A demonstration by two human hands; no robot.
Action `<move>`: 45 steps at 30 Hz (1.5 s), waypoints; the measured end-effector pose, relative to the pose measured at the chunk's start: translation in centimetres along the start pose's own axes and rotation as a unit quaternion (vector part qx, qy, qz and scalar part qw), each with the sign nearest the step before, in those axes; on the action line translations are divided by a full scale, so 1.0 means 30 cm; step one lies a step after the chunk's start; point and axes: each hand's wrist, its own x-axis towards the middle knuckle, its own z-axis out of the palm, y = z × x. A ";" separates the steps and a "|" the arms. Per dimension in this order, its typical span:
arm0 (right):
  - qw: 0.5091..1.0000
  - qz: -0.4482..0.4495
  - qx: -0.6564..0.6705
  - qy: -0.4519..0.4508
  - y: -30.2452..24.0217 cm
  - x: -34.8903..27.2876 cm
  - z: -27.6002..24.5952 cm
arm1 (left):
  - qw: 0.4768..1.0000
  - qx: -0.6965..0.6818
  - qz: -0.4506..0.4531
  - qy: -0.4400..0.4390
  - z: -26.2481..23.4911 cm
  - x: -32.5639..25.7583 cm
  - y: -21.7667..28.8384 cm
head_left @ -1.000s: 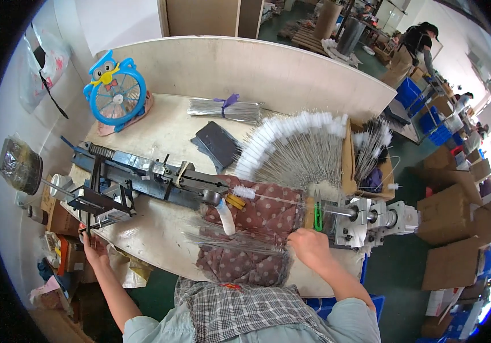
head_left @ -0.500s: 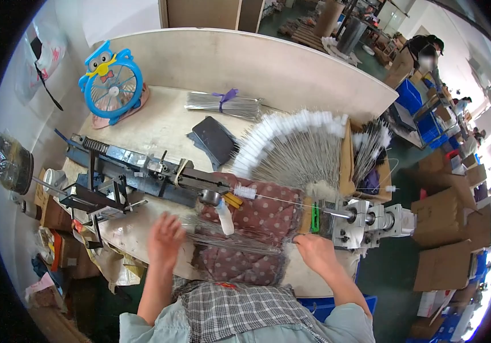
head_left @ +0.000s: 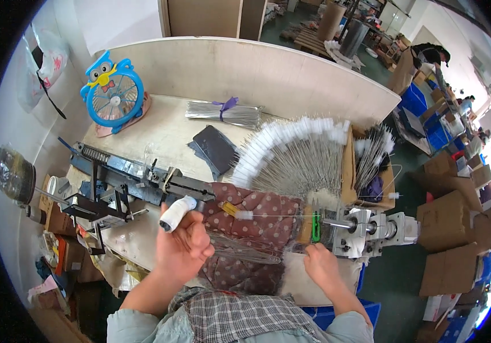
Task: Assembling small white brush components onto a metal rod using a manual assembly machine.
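At the left end of the bench, the curled fingers and thumb of my left hand (head_left: 181,248) are against a white-wrapped lever handle (head_left: 178,214) on a long dark metal jig (head_left: 137,174). My right hand (head_left: 322,267) is closed in a pinch just below a green clip (head_left: 316,227); what its fingertips hold, if anything, is hidden. A small wire brush with a white bristle head (head_left: 244,215) stretches by its thin stem to the spindle (head_left: 337,223) of a silver machine (head_left: 365,228). Loose wires (head_left: 245,250) lie on the dotted brown cloth (head_left: 257,234).
Finished-looking white-tipped brushes (head_left: 291,146) fan out behind the cloth, beside a cardboard box (head_left: 348,166) of more brushes. A tied wire bundle (head_left: 225,113), a dark flat pad (head_left: 214,146) and a blue owl-shaped fan (head_left: 114,97) stand farther back. Cartons (head_left: 445,217) are at right.
My left hand has come to the lever handle, which has swung left. The bristle head is now apart from the jig's end and lower. My right hand has shifted slightly right and down.
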 end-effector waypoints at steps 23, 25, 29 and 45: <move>0.968 -0.122 0.083 0.202 0.010 0.254 -0.265 | 0.224 0.891 0.365 -0.151 -0.051 0.592 -0.364; 0.968 -0.158 0.042 0.190 0.000 0.269 -0.266 | 0.172 0.922 0.326 -0.119 -0.070 0.593 -0.319; 0.962 -0.170 0.183 0.108 0.015 0.256 -0.332 | 0.324 0.853 0.370 -0.177 -0.052 0.354 -0.193; 0.923 -0.315 0.139 0.170 -0.519 0.473 -0.103 | 0.837 0.474 0.168 0.216 -0.216 -0.013 0.065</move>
